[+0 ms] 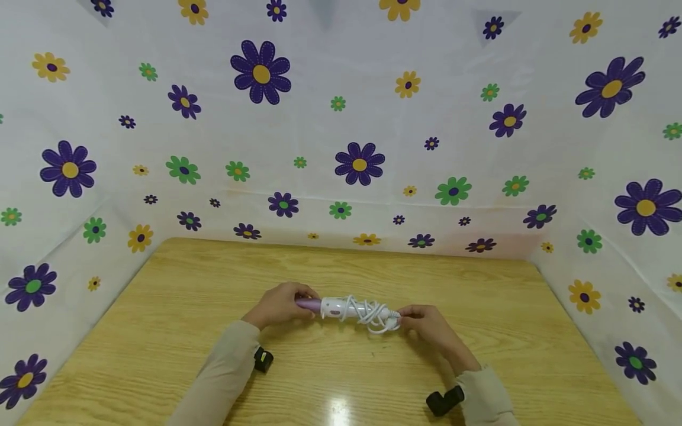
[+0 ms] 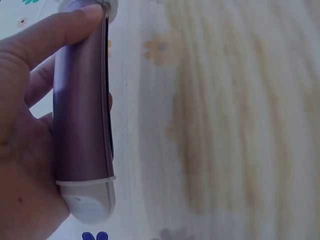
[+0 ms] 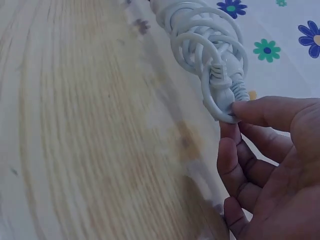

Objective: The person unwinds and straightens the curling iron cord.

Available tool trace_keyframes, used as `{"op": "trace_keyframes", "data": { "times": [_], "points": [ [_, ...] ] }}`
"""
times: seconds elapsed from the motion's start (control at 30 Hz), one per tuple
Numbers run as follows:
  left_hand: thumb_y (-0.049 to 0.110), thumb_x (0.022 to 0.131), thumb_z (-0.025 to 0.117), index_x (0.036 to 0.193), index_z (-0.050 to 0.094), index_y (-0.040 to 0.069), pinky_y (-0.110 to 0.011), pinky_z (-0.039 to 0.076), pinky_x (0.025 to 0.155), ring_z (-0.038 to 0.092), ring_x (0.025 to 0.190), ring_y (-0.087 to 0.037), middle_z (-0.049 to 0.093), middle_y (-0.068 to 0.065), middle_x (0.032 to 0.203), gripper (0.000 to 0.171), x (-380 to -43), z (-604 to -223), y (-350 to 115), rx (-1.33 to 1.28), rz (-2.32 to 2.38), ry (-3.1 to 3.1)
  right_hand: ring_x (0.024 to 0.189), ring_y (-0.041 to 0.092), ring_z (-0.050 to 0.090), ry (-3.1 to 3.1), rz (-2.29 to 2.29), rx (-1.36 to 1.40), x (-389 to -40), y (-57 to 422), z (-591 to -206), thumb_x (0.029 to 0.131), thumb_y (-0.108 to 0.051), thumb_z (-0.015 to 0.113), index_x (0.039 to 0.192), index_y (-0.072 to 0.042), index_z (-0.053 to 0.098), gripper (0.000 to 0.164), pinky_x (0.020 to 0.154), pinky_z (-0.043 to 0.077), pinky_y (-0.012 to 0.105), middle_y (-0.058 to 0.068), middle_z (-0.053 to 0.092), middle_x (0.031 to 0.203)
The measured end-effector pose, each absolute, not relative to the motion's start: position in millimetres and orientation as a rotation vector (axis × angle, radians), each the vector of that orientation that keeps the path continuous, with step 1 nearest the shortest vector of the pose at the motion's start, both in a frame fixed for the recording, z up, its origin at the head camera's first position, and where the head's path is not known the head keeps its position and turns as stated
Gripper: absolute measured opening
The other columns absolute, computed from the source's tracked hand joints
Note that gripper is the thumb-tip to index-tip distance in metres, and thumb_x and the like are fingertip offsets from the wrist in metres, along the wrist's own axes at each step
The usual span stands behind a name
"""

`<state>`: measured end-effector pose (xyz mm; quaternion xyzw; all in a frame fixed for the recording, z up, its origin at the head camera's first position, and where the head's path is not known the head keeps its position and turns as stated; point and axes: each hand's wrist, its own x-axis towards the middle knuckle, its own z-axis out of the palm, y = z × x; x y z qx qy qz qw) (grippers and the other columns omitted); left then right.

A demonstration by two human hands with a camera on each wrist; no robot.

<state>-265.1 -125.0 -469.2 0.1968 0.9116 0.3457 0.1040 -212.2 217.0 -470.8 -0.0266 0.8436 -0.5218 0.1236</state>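
A hair straightener (image 1: 333,307) with a purple barrel and white handle is held level above the wooden table in the head view. My left hand (image 1: 282,305) grips the purple barrel (image 2: 82,110), thumb along its front and fingers partly hidden behind it. Its white tip (image 2: 90,202) lies against my palm. A white cord (image 1: 367,312) is wound in loops around the handle. At the handle's end, my right hand (image 1: 426,322) pinches the plug end of the cord (image 3: 225,100) between thumb and forefinger. The other fingers of that hand are curled loosely below.
The wooden table (image 1: 330,367) stretches beneath both hands. A white cloth with printed flowers (image 1: 319,130) stands as walls at the back and both sides. Black wrist cameras sit on the left sleeve (image 1: 224,361) and right sleeve (image 1: 486,393).
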Motion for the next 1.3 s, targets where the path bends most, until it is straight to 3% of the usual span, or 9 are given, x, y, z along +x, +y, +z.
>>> {"op": "trace_keyframes", "data": {
  "times": [0.37,0.73,0.97,1.3],
  "points": [
    [0.028,0.073,0.082,0.101,0.073,0.028,-0.035,0.046,0.08,0.058,0.086,-0.01,0.07,0.006,0.101,0.029,-261.9,-463.5,-126.9,0.602,0.997,2.761,0.071,0.012,0.044,2.324,-1.529,-0.203,-213.6,216.4,-467.9,0.089,-0.017,0.067,0.113,0.007,0.063,0.034,0.058,0.037,0.025,0.0,0.063,0.089],
    [0.029,0.071,0.084,0.099,0.073,0.029,-0.036,0.046,0.08,0.06,0.087,-0.01,0.071,0.007,0.097,0.03,-260.0,-462.4,-124.5,0.554,0.995,2.841,0.09,0.011,0.057,2.361,-1.596,-0.044,-214.7,202.5,-464.6,0.089,-0.018,0.068,0.107,0.002,0.064,0.027,0.082,0.042,0.029,-0.001,0.068,0.095],
    [0.032,0.07,0.084,0.099,0.073,0.03,-0.036,0.046,0.08,0.06,0.086,-0.009,0.071,0.008,0.096,0.031,-258.0,-464.3,-123.6,0.503,1.018,2.833,0.086,0.013,0.064,2.299,-1.671,-0.016,-214.0,200.6,-465.8,0.089,-0.015,0.067,0.106,0.005,0.062,0.027,0.082,0.047,0.031,0.0,0.069,0.092],
    [0.032,0.068,0.086,0.093,0.073,0.032,-0.035,0.046,0.078,0.061,0.083,-0.009,0.071,0.01,0.093,0.027,-261.8,-464.4,-120.9,0.514,1.044,2.86,0.081,0.015,0.064,2.34,-1.691,0.093,-216.8,198.3,-466.5,0.085,-0.016,0.071,0.099,-0.004,0.062,0.021,0.075,0.046,0.03,0.0,0.069,0.089]
  ]
}}
